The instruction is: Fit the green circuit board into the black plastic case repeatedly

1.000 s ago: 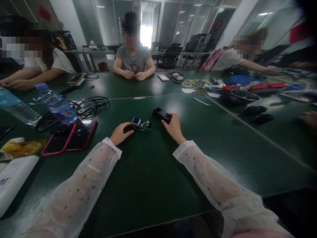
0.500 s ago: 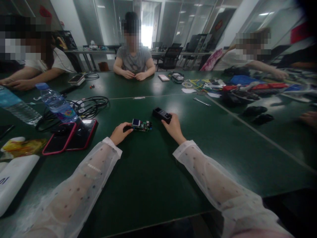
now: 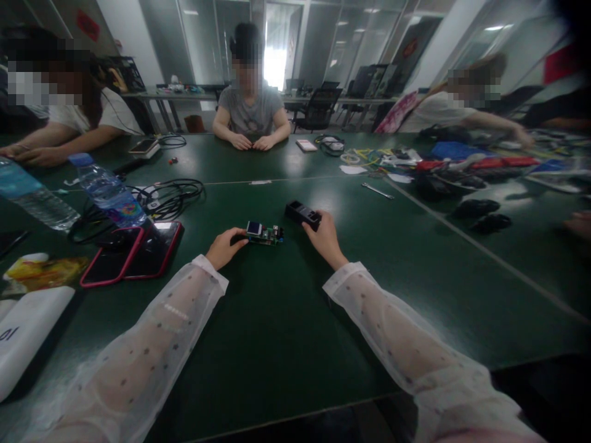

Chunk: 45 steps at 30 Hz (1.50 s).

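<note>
Between the thumb and fingers of my left hand (image 3: 225, 247) is the left end of a green circuit board (image 3: 266, 234). The board carries a small screen at that end and several connectors at the other. My right hand (image 3: 327, 239) grips the right end of a black plastic case (image 3: 300, 213) with rectangular openings in its top. The case lies to the right of the board and slightly farther away, with a gap between the two. Both things are at or very close to the surface of the dark green table (image 3: 277, 320).
To the left are two phones (image 3: 154, 249), two water bottles (image 3: 108, 194), coiled black cable (image 3: 178, 197) and a white box (image 3: 30, 338). A wrench (image 3: 377, 191) lies beyond my right hand, near a pile of cables (image 3: 383, 157). Several people sit around the table.
Neither hand has visibly moved against the table, and both hold the same things. The view has shifted very slightly. The person at right has moved an arm a little.
</note>
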{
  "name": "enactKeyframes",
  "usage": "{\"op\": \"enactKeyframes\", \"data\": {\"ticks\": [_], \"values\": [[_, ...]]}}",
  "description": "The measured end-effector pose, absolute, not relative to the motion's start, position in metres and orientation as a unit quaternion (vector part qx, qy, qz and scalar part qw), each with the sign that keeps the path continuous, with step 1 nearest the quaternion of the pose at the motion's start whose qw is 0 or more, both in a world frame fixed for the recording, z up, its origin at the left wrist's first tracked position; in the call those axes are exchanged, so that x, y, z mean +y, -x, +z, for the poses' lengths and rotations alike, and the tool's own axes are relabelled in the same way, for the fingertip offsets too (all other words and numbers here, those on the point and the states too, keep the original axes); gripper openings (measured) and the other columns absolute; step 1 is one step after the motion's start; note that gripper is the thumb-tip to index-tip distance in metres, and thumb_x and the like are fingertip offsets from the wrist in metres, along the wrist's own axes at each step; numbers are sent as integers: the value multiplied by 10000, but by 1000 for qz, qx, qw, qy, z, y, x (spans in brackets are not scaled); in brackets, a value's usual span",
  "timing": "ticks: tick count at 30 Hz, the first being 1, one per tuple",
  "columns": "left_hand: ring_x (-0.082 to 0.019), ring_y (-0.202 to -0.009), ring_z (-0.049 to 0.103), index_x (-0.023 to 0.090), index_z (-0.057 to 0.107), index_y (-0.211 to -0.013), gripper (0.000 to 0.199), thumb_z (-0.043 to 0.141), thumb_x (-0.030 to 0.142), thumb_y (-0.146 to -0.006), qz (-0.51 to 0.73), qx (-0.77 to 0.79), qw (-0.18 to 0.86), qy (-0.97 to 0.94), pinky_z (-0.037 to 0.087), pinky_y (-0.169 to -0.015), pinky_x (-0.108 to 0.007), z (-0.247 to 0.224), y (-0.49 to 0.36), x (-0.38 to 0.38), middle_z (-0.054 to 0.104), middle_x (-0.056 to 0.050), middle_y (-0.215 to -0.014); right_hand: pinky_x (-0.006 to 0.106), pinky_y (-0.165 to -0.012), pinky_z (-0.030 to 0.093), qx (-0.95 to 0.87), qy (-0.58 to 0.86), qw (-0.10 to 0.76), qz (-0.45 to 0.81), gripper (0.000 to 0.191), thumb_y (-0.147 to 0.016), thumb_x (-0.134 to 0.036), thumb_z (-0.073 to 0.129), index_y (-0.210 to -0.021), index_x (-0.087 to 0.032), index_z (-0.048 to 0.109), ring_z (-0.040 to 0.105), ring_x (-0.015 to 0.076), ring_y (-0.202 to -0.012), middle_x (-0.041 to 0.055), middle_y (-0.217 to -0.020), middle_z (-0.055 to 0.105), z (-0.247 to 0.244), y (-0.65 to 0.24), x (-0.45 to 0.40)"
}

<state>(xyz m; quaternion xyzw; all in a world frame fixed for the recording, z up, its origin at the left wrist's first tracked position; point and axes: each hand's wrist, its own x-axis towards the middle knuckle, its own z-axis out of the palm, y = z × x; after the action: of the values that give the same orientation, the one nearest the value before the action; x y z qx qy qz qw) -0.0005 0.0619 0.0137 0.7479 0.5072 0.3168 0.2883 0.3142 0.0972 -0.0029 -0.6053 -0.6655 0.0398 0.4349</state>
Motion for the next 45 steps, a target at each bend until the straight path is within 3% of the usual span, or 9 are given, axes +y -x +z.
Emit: {"op": "enactKeyframes", "data": {"ticks": [12, 20, 24, 33, 40, 45], "values": [[-224, -1134, 603, 193, 624, -1141, 275, 562, 292, -891, 324, 511, 309, -734, 437, -1025, -446, 15, 1, 62, 664, -72, -1192, 525, -963, 456, -672, 602, 429, 47, 465, -808, -278, 615, -1225, -123, 481, 555, 327, -1103, 200, -1172, 553, -2, -315, 98], [-232, -1163, 599, 207, 618, -1182, 309, 563, 272, -886, 339, 501, 309, -734, 429, -1044, -482, 12, 1, 63, 656, -73, -1239, 489, -960, 471, -685, 515, 507, 90, 515, -912, -416, 519, -1362, -210, 376, 531, 293, -1152, 154, -1276, 501, 22, -284, 71], [-226, -1171, 598, 193, 605, -1197, 331, 571, 283, -881, 350, 491, 314, -733, 436, -1041, -467, 8, 2, 66, 655, -86, -1244, 445, -941, 495, -738, 459, 476, 138, 526, -921, -424, 523, -1388, -249, 358, 549, 273, -1119, 131, -1280, 498, 33, -258, 51], [-235, -1140, 615, 159, 572, -1202, 375, 605, 273, -846, 368, 495, 314, -722, 441, -1028, -453, 4, 0, 67, 664, -119, -1194, 476, -959, 480, -797, 404, 406, 192, 479, -903, -320, 566, -1345, -227, 408, 564, 268, -1097, 120, -1207, 533, 25, -254, 52], [-317, -1258, 527, 188, 355, -1436, 879, 758, 484, -713, 348, 506, 310, -726, 402, -1051, -510, 6, 1, 64, 549, -167, -1357, 491, -991, 452, -815, 388, 376, 209, 488, -847, -274, 641, -1290, -232, 441, 542, 275, -1148, 114, -1236, 542, 20, -256, 56], [-294, -1279, 518, 201, 421, -1398, 677, 570, 572, -852, 359, 517, 343, -697, 388, -1075, -481, 4, 2, 66, 545, -147, -1377, 506, -999, 441, -822, 368, 370, 229, 490, -834, -244, 648, -1280, -269, 449, 529, 276, -1165, 94, -1259, 534, 25, -257, 52]]}}
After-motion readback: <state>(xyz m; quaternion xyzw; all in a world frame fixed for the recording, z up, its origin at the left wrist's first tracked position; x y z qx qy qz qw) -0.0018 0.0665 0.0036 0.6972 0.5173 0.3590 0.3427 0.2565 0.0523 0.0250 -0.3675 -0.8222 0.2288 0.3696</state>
